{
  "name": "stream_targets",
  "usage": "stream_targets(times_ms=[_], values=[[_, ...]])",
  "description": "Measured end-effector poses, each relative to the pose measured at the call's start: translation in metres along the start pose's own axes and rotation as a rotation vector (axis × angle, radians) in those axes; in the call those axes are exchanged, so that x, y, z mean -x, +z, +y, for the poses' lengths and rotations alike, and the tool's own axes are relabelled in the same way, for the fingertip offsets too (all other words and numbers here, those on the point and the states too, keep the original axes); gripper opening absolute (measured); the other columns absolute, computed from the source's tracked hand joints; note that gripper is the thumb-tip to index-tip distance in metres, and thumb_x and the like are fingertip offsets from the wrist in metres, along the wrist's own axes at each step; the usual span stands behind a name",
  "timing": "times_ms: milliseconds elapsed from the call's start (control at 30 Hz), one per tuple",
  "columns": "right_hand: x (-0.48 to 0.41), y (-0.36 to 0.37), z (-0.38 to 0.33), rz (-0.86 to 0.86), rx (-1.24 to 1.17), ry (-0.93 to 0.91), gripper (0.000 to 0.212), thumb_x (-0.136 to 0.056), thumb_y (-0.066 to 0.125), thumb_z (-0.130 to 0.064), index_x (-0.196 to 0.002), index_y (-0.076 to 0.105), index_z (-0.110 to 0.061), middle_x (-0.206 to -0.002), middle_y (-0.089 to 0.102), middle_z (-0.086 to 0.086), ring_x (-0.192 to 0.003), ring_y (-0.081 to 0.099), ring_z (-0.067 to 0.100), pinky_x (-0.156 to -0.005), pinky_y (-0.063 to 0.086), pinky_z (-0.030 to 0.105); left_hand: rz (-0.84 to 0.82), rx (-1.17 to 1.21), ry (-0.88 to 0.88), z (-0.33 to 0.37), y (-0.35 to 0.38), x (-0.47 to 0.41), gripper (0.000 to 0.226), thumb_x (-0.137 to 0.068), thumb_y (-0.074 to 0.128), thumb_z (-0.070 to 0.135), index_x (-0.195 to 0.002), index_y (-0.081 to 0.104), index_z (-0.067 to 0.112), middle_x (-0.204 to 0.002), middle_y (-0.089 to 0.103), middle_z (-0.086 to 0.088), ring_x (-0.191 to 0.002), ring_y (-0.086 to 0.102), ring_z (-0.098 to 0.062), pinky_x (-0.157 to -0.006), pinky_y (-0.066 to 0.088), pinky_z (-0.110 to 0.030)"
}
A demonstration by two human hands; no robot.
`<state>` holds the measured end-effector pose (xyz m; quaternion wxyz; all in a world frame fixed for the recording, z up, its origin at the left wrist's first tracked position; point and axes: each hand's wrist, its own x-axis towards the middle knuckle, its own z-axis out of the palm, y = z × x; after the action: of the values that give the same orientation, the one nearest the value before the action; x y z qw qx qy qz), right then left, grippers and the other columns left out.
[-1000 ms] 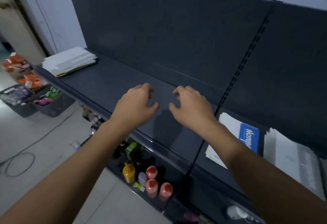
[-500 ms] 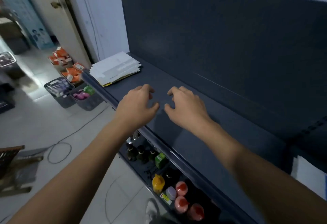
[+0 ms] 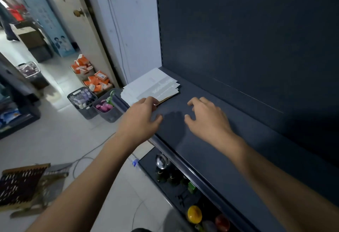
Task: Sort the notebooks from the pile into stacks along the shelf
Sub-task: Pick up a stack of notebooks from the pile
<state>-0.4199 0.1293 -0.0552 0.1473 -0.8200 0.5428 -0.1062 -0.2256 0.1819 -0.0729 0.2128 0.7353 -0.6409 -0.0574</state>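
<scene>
Notebook pile (image 3: 152, 85) sits at the shelf's (image 3: 211, 149) left end, near the back corner, covers fanned askew. It looks light, thin and floppy, likely slick between layers, so pinch a few at the near-right corner. Left hand (image 3: 141, 118) is loose-fingered at that corner, gripping nothing. Right hand (image 3: 207, 119) is relaxed and empty above the shelf. Room for stacks lies rightward; mind the front lip above the floor baskets (image 3: 108, 110).

Bare forearms, bare left hand (image 3: 140, 117) and right hand (image 3: 207, 120).
</scene>
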Motion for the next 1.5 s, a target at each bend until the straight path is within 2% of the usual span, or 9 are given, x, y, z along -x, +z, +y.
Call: stream_targets(times_ms=[267,367,600,867,1000,1233,1300,1367,1500], values=[[-0.044,0.024,-0.054,0.029,0.036,0.096,0.031,-0.098,0.054,-0.036,-0.124,0.055,-0.019,-0.120,0.059,0.000,-0.103,0.064,0.030,-0.086,0.052,0.041,-0.041,0.015,0.089,-0.072,-0.018,-0.057,0.039,-0.092,0.057,0.040,-0.128,0.055,0.025,-0.111,0.061,0.012,-0.101,0.061,-0.013,-0.083,0.053,-0.035],[-0.061,0.037,-0.080,0.032,0.020,0.175,0.036,-0.098,0.055,-0.037,-0.130,0.054,-0.021,-0.123,0.058,0.000,-0.108,0.062,0.030,-0.090,0.052,0.043,-0.054,0.019,0.154,-0.099,-0.030,-0.081,0.039,-0.092,0.058,0.038,-0.128,0.056,0.023,-0.112,0.063,0.009,-0.100,0.061,-0.014,-0.084,0.054,-0.038],[-0.079,0.067,-0.122,0.144,-0.068,0.318,0.036,-0.093,0.057,-0.031,-0.127,0.055,-0.020,-0.117,0.059,0.000,-0.103,0.059,0.027,-0.084,0.049,0.040,-0.107,0.032,0.264,-0.160,-0.038,-0.116,0.038,-0.092,0.059,0.034,-0.127,0.058,0.018,-0.112,0.065,0.003,-0.097,0.062,-0.018,-0.083,0.055,-0.041],[-0.104,0.083,-0.130,0.143,-0.053,0.490,0.029,-0.091,0.057,-0.033,-0.114,0.053,-0.017,-0.104,0.058,0.002,-0.095,0.060,0.029,-0.075,0.049,0.039,-0.224,0.039,0.313,-0.179,-0.021,-0.169,0.042,-0.092,0.060,0.032,-0.130,0.056,0.014,-0.122,0.062,-0.004,-0.109,0.059,-0.023,-0.088,0.053,-0.041],[-0.124,0.091,-0.122,0.129,-0.096,0.562,0.035,-0.092,0.057,-0.033,-0.122,0.050,-0.016,-0.105,0.061,0.004,-0.091,0.057,0.027,-0.070,0.041,0.034,-0.311,-0.045,0.317,-0.181,-0.007,-0.198,0.051,-0.094,0.059,0.032,-0.138,0.049,0.009,-0.129,0.055,-0.013,-0.118,0.053,-0.032,-0.089,0.049,-0.039],[-0.149,0.103,-0.116,0.060,-0.169,0.682,0.039,-0.094,0.057,-0.036,-0.124,0.048,-0.012,-0.105,0.062,0.005,-0.092,0.060,0.027,-0.071,0.047,0.035,-0.479,-0.115,0.237,-0.178,0.017,-0.240,0.063,-0.094,0.060,0.044,-0.138,0.038,0.004,-0.128,0.054,-0.018,-0.117,0.054,-0.036,-0.089,0.046,-0.040],[-0.152,0.108,-0.112,0.032,-0.197,0.715,0.033,-0.095,0.057,-0.036,-0.116,0.051,-0.010,-0.099,0.060,0.004,-0.088,0.061,0.025,-0.069,0.048,0.034,-0.486,-0.098,0.232,-0.176,0.022,-0.248,0.065,-0.094,0.061,0.047,-0.136,0.039,0.002,-0.129,0.055,-0.018,-0.115,0.056,-0.035,-0.084,0.043,-0.036],[-0.155,0.110,-0.110,-0.006,-0.237,0.765,0.024,-0.096,0.057,-0.035,-0.096,0.051,-0.012,-0.087,0.055,0.000,-0.079,0.057,0.019,-0.063,0.045,0.031,-0.500,-0.102,0.230,-0.173,0.025,-0.253,0.071,-0.093,0.062,0.051,-0.138,0.039,0.000,-0.133,0.054,-0.018,-0.118,0.056,-0.034,-0.085,0.043,-0.036],[-0.164,0.120,-0.108,-0.034,-0.295,0.822,0.030,-0.096,0.056,-0.034,-0.075,0.042,-0.016,-0.079,0.052,-0.001,-0.071,0.053,0.016,-0.061,0.043,0.029,-0.543,-0.109,0.266,-0.174,0.027,-0.264,0.079,-0.090,0.064,0.055,-0.142,0.037,0.001,-0.134,0.054,-0.015,-0.117,0.057,-0.032,-0.086,0.046,-0.035]])
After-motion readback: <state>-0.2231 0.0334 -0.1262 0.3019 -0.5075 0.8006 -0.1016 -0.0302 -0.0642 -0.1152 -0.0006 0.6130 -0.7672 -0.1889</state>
